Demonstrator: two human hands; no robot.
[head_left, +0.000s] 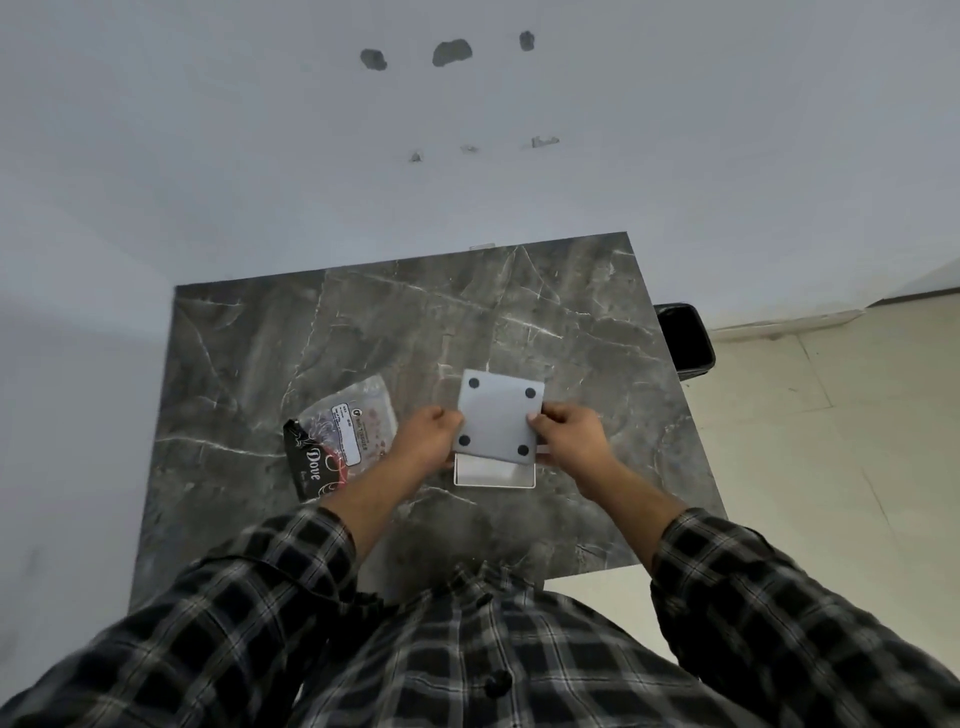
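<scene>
A pale blue-white painted wall (208, 156), pitted with a few dark holes, fills the room to the left of and beyond both hands, and a dark grey marble-patterned tabletop with white veins (363, 322) lies beneath them. Left of the left hand, a clear crinkled plastic packet with a white label (366, 415) rests on the table, overlapping a black sachet printed "Dove" (310, 462) on its near side. The left hand (426, 436) comes out of a black-and-white checked sleeve (249, 582) and grips the left edge of a flat light grey square plate with four round black feet (497, 415). The plate is held between the two hands, just above the table, its footed face turned up towards the camera. It is almost square, so no long axis shows; its side edges run away from the person, leaning slightly right. Directly under its near edge, a white shallow rectangular tray (493, 475) sits on the marble. The right hand (569, 434) pinches the plate's right edge, thumb on the footed face. Beyond the right hand, off the table's edge, stands a black bin (688, 338) on cream floor tiles (831, 415).
</scene>
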